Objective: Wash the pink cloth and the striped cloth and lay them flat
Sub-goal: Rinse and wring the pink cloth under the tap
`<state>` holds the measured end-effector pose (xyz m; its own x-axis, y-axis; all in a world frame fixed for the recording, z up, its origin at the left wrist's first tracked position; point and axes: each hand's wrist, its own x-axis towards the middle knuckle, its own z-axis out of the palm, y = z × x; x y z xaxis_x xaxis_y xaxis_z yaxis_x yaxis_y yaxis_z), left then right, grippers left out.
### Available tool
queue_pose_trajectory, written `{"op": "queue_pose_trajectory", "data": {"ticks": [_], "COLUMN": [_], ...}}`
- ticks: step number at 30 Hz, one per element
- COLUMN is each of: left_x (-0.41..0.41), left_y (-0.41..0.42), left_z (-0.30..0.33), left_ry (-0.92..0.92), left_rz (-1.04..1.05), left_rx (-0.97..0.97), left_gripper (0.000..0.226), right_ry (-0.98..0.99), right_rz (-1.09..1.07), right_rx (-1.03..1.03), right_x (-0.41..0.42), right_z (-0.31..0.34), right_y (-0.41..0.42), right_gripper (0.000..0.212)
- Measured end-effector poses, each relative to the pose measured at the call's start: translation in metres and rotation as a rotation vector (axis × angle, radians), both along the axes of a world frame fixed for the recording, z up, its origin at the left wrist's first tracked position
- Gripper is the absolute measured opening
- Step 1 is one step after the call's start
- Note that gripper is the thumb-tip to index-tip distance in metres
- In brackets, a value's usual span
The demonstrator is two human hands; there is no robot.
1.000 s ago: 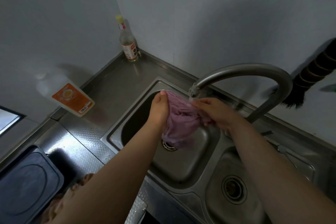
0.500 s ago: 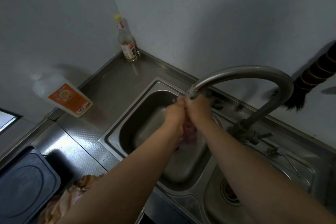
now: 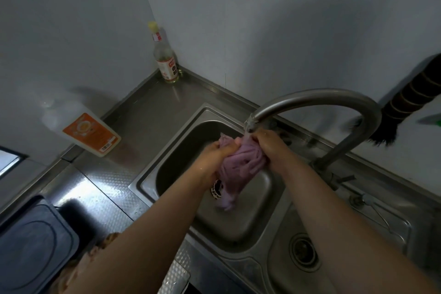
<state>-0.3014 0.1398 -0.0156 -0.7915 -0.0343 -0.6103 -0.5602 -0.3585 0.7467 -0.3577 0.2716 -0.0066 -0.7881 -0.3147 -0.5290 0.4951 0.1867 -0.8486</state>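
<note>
The pink cloth (image 3: pixel 241 164) is held bunched under the faucet (image 3: pixel 317 100), over the left basin of the sink (image 3: pixel 238 229). It is gripped by the left hand (image 3: pixel 216 156) at one end and by the right hand (image 3: pixel 268 144) at the other, fingers curled round the fabric, its tail hanging toward the drain. The task is judged to be in its early part: the pink cloth is being washed and is not yet laid flat. A patterned cloth (image 3: pixel 105 243), possibly the striped one, is seen at the desk's (image 3: pixel 148 107) near edge, apparently unwashed.
</note>
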Motion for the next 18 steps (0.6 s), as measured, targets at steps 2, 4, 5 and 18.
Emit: {"op": "queue_pose_trajectory", "data": {"ticks": [2,4,5,18], "left_x": [0.001,0.001,0.000,0.003], "left_y": [-0.010,-0.016,-0.019,-0.033], "left_z": [-0.002,-0.003,-0.004,0.009], "left_ry": [0.015,0.022,0.019,0.209], "left_rz": [-0.064,0.002,0.061,-0.258], "left_rx": [-0.100,-0.111,-0.065,0.211], "left_gripper": [0.020,0.020,0.022,0.040], "right_ry": [-0.050,-0.039,0.003,0.179], "right_rz": [0.169,0.305,0.346,-0.035], "right_rx": [-0.171,-0.190,-0.143,-0.197], "right_x": [0.003,0.005,0.006,0.011], "right_z": [-0.003,-0.006,-0.007,0.001], "right_y": [0.010,0.017,0.020,0.021], "right_gripper": [0.018,0.025,0.027,0.017]}}
